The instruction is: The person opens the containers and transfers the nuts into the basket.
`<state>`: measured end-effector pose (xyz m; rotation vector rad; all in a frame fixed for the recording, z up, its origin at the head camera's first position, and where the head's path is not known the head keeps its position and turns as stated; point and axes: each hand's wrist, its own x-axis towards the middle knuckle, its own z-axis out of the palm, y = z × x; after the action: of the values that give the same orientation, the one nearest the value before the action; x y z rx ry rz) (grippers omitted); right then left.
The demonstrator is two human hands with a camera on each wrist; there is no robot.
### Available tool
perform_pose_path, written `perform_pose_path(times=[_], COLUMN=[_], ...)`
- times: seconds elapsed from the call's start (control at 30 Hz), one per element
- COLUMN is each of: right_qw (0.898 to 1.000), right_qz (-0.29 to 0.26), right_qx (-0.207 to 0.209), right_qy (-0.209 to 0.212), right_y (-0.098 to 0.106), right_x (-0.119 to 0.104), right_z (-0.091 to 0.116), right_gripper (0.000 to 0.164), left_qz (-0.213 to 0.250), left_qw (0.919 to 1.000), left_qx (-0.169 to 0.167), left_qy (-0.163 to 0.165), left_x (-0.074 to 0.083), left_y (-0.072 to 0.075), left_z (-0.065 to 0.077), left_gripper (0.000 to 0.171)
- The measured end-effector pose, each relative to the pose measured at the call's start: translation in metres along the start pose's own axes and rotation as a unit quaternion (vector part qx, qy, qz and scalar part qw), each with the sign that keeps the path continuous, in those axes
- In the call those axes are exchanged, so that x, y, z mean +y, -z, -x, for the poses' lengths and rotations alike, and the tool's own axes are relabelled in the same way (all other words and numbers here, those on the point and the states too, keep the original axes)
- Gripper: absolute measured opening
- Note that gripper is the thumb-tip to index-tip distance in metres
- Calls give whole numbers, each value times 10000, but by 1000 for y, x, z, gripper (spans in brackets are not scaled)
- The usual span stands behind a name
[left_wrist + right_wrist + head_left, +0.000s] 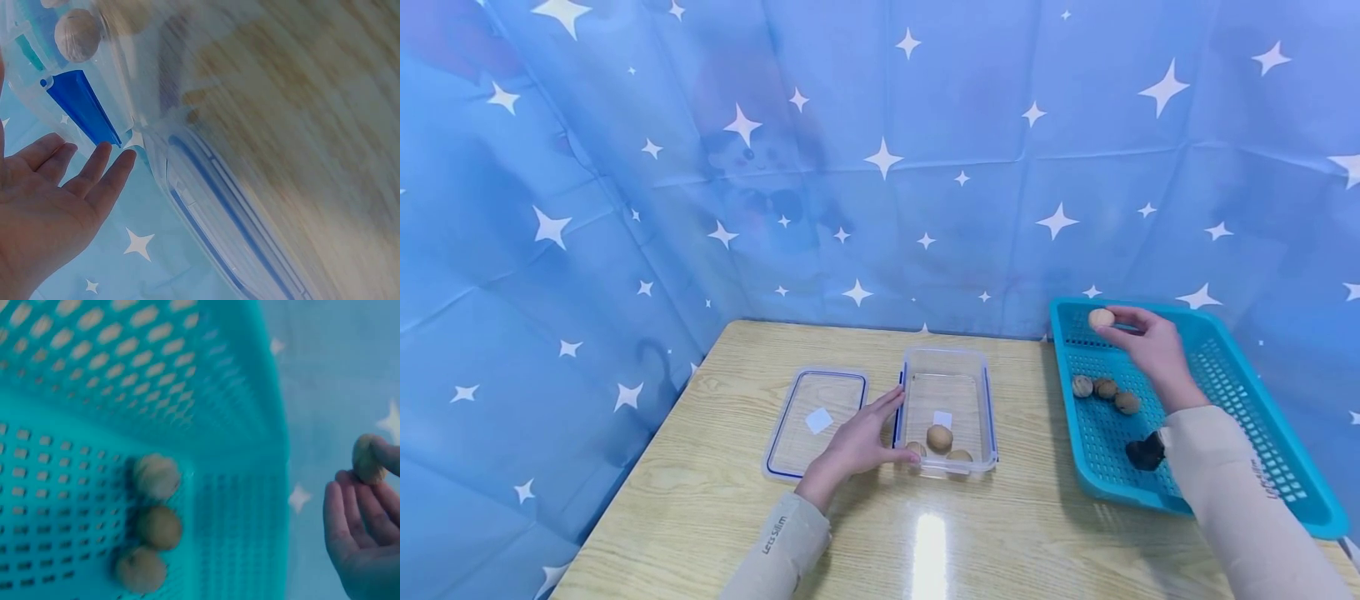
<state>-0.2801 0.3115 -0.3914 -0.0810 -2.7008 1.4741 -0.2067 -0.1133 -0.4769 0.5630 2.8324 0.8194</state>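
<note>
Head view: right hand [1150, 350] pinches a walnut [1101, 317] at its fingertips, held above the far end of the teal basket [1262, 417]; three more walnuts [1105, 390] lie on the basket floor. Left hand [857, 442], fingers straight, presses flat on the side of the clear box [947, 367], beside its lid [816, 421] on the desk [715, 500]. Three nuts already inside. Advice: keep the box braced, carry the nut over the rim, release low. Sleeve text reads "Lets Slim".
</note>
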Motion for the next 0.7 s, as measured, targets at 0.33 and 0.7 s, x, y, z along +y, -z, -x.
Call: perform_pose_path(times=[0.33, 0.7], right_qw=[9989, 9948], right_qz=[183, 748], right_qx=[134, 4], right_qy=[-416, -688], right_y=[9, 10], right_x=[55, 93], right_z=[-5, -4], right_gripper=[75, 65], left_qz=[-12, 102], left_qw=[10000, 9999], left_qx=[12, -11], left_qy=[-22, 39], left_x=[-1, -1], left_y=[-1, -1], left_z=[0, -1], left_gripper=[104, 105])
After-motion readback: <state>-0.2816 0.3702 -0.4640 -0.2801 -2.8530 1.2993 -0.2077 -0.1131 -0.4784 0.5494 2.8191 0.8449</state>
